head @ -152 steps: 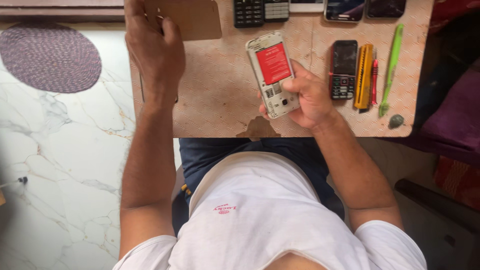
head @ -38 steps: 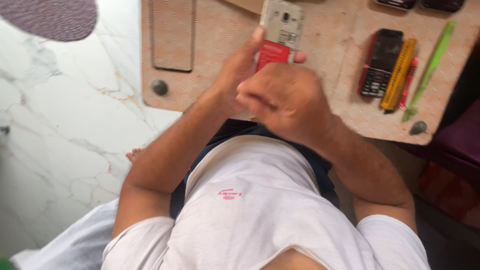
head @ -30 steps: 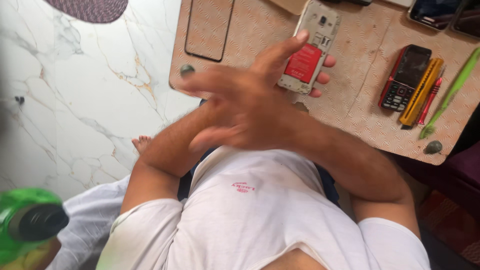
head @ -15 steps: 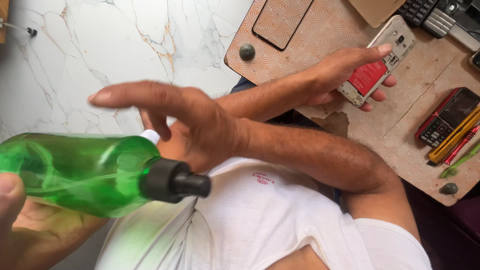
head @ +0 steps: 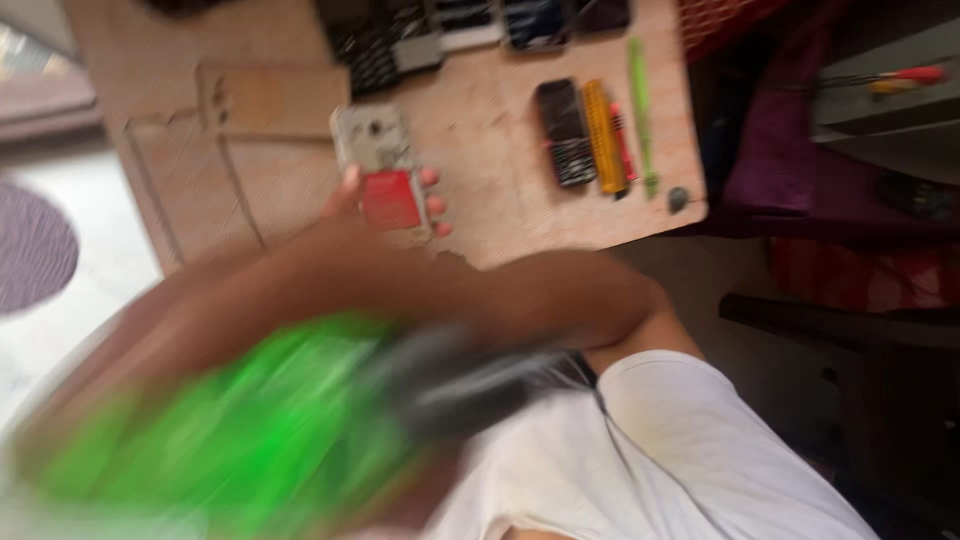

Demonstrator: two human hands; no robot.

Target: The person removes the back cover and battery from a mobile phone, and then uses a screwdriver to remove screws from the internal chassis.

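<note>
Left hand (head: 385, 205) grips an opened phone (head: 385, 170) with its back cover off, fingers (head: 432, 205) wrapped around the lower end where a red battery (head: 390, 198) sits, thumb on the near side; the phone is held just above the wooden board (head: 480, 130), near the board's front edge and roughly mid-width. The left forearm runs back from the phone toward the body, crossing the frame. Right hand is lost in heavy motion blur at lower left; cannot tell its grip, only that a green bottle (head: 230, 440) with a dark nozzle (head: 450, 385) smears across there, well in front of the board and over the white shirt (head: 680, 450). On the board, right of the held phone: 1 dark keypad phone (head: 566, 132), then a yellow tool (head: 603, 135) just beside it, a thin red tool (head: 622, 140) touching that, and a green pry stick (head: 640, 115) nearest the board's right edge, with a small dark knob (head: 678, 198) at the front right corner. Along the board's far edge sits a row of several more phones (head: 470, 25). Left of the held phone lies a flat brown panel (head: 270, 100). Off the board's left side, a round purple mat (head: 35, 245) on the pale floor.
</note>
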